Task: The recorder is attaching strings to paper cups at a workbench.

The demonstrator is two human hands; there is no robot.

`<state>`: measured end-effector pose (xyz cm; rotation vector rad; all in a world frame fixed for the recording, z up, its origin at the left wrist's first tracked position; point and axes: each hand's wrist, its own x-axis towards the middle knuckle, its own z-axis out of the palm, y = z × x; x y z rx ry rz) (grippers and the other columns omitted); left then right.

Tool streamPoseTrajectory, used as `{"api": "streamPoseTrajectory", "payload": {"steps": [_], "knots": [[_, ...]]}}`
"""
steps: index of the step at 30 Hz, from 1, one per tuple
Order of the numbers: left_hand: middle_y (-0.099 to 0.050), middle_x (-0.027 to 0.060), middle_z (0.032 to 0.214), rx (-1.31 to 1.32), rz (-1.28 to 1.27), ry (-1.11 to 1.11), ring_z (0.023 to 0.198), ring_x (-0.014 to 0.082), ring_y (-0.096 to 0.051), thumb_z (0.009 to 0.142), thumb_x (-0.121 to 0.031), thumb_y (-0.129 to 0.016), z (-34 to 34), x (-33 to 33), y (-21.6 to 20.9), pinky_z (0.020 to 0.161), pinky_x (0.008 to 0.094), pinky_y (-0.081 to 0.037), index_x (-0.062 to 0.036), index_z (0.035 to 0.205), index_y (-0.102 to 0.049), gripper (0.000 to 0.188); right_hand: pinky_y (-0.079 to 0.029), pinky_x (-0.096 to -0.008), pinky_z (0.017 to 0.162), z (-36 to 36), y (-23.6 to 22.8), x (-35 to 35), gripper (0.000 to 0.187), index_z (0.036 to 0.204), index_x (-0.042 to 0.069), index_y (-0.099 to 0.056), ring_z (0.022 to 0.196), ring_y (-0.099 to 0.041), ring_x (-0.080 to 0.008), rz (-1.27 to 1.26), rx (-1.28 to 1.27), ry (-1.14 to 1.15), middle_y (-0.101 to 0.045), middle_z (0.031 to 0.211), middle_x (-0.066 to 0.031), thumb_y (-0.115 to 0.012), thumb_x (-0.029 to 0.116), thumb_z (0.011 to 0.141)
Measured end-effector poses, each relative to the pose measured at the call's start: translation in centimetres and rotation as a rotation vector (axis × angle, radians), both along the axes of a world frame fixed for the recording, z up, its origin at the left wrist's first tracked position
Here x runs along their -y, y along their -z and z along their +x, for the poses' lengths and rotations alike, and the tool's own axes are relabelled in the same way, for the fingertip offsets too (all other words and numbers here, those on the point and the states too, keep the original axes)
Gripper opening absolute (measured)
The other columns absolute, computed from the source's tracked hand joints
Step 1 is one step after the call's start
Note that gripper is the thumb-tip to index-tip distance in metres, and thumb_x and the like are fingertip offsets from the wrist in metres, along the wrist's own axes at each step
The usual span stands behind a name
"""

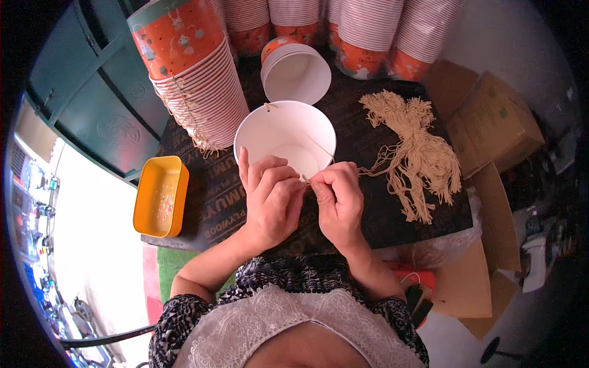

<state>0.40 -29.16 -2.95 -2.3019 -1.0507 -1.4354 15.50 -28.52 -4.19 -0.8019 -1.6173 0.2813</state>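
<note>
**A:** What were the hands doing at that moment?

**B:** Both were closed around a thin cream string (319, 147). The left hand (270, 196) had its fingers curled against the near rim of a white paper bucket (285, 142), with the index finger raised along the rim. The right hand (337, 199) pinched the string between thumb and fingertips, just beside the left

**A:** And where did the string run?

**B:** It crossed the open mouth of the bucket, from a small hole near the far rim down to the pinch at the near rim

**A:** Where did the bucket sit?

**B:** On the dark bench (380, 214), right in front of the person, open side toward the camera

**A:** What lay around it?

**B:** To the right, a loose bundle of cut cream strings (420, 159) was spread on the bench, apart from the hands. Behind the bucket lay a second white bucket (296, 72), with an orange printed outside. To the left leaned a long stack of nested buckets (196, 80) with strings hanging at their rims, and more stacks (368, 30) stood along the far edge. A yellow plastic tray (161, 196) sat at the left end of the bench, and cardboard boxes (491, 122) were to the far right
</note>
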Motion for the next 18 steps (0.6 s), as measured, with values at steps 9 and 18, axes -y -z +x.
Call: {"api": "streamPoseTrajectory", "payload": {"steps": [9,18], "knots": [[-0.06,0.0072,0.1,0.012,0.003,-0.006,0.105,0.0317,-0.056,0.067,0.003,-0.073,-0.2,0.6,0.5,0.11,0.0663,-0.021,-0.0071,0.088,-0.058,0.028,-0.041,-0.0393,0.075,0.9,-0.7,-1.2,0.025,0.109,0.003,-0.061,0.081,-0.051,-0.0289,0.056,0.003,0.093,-0.057,0.087,-0.0098,-0.059,-0.004,0.085],[-0.053,0.0129,0.107,-0.108,-0.049,0.01,0.114,0.0373,-0.048,0.069,0.001,-0.069,-1.2,1.1,0.0,0.109,0.0653,-0.023,-0.0067,0.088,-0.059,0.023,-0.039,-0.0418,0.075,1.1,-0.6,-2.1,0.032,0.108,0.01,-0.062,0.083,-0.049,-0.0294,0.175,0.158,0.163,-0.05,0.085,-0.0077,-0.056,-0.004,0.08]]}}
